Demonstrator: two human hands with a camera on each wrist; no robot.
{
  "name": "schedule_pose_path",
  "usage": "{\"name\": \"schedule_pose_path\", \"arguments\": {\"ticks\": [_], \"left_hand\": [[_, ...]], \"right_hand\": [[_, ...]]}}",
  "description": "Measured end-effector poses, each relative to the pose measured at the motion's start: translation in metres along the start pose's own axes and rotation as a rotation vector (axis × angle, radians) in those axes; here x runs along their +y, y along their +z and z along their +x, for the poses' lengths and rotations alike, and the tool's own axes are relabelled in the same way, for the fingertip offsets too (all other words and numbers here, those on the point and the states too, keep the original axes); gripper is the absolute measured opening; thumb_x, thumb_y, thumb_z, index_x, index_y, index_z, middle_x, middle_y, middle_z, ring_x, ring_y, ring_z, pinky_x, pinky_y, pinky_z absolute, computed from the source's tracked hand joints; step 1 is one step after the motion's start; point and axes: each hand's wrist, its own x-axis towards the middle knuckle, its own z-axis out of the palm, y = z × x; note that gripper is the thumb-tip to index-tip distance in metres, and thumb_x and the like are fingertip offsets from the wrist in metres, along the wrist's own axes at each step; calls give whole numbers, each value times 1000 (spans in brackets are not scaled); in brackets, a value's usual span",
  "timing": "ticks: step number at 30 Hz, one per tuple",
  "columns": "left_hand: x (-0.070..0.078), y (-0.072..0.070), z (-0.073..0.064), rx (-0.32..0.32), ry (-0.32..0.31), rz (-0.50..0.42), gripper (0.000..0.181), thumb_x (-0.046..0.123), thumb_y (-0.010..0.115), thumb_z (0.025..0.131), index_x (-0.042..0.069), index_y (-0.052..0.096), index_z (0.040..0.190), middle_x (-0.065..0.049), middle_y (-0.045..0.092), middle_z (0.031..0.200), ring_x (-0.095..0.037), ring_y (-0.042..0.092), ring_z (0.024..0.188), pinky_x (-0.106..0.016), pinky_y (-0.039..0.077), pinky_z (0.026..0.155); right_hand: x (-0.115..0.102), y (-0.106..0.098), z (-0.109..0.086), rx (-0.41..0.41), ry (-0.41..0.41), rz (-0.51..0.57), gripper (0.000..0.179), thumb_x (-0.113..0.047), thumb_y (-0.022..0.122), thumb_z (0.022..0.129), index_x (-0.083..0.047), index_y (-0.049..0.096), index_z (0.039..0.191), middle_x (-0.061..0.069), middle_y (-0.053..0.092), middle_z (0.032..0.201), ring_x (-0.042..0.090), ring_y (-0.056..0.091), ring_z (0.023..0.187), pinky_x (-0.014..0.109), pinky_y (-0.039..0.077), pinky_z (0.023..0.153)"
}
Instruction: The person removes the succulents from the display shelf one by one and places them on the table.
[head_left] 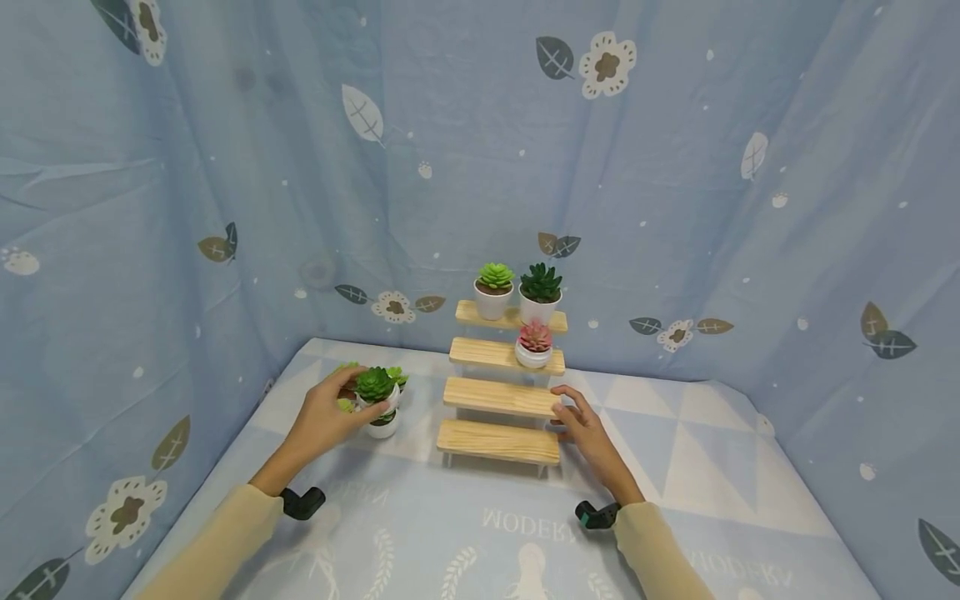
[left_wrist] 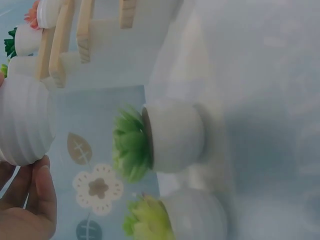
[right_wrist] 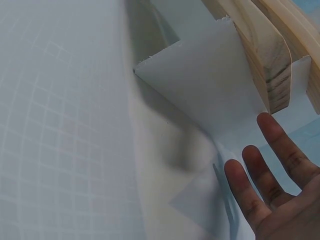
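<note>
My left hand (head_left: 326, 418) grips a small green potted succulent (head_left: 374, 384), thumb on one side and fingers on the other. Its ribbed white pot (left_wrist: 25, 122) shows in the left wrist view, lifted above the tabletop. Other potted succulents (head_left: 382, 427) stand under and behind it, partly hidden by the hand. My right hand (head_left: 591, 437) is beside the right end of a stepped wooden stand (head_left: 498, 440). In the right wrist view its fingers (right_wrist: 282, 145) are spread, one fingertip at or very near a step's end; contact is unclear.
On the stand's top step are a light green succulent (head_left: 494, 292) and a dark green succulent (head_left: 540, 293). A pink succulent (head_left: 534, 344) sits at the right of the step below. Blue patterned curtain (head_left: 480, 167) closes off the back and sides of the cloth-covered table (head_left: 420, 508).
</note>
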Motion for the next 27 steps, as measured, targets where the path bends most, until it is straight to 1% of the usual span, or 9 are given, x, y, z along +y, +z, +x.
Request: {"name": "schedule_pose_path", "arguments": {"ticks": [4,7,10,15,18,21,27], "left_hand": [[-8,-9,-10,6,-2,3,80,55,81,85,10,55,146,-13,62,129,-32,62,108,-50,53,85],[-14,-17,-17,5,-6,9,80,54,80,87,9,53,148,-15,60,133,-34,62,111,-54,53,87],[-18,-22,-22,9,-10,6,79,51,81,87,8,53,148,-16,58,137,-36,62,113,-58,53,89],[-25,-28,-30,0,-26,7,81,50,80,88,6,51,149,-17,56,138,-38,61,114,-59,51,91],[-31,-31,-35,-6,-34,25,82,51,81,88,6,50,149,-18,56,138,-39,61,114,-60,52,91],[-37,-35,-40,-10,-26,46,81,49,81,88,6,50,149,-18,56,138,-40,62,113,-61,52,90],[-45,-43,-48,-1,-20,76,78,45,83,88,4,52,146,-19,59,133,-42,62,112,-60,52,90]], "right_hand": [[7,1,2,13,-22,-10,51,-52,60,102,-31,48,147,19,59,137,38,59,121,46,55,90],[7,2,2,22,-21,-13,50,-54,60,101,-33,49,146,18,60,137,37,60,120,46,55,90],[7,1,2,25,-22,-20,50,-56,59,101,-35,49,145,17,58,139,37,60,121,47,55,91],[7,1,3,23,-24,-23,51,-55,59,102,-33,48,146,17,55,143,38,59,123,46,55,91],[6,1,3,14,-32,-17,51,-53,59,103,-30,48,147,19,55,142,39,59,123,46,55,91],[6,1,3,10,-35,-15,51,-52,58,103,-29,48,147,19,56,140,39,59,123,47,55,92],[5,0,1,16,-23,-22,52,-56,60,101,-33,48,146,18,55,143,37,59,123,49,54,93]]}}
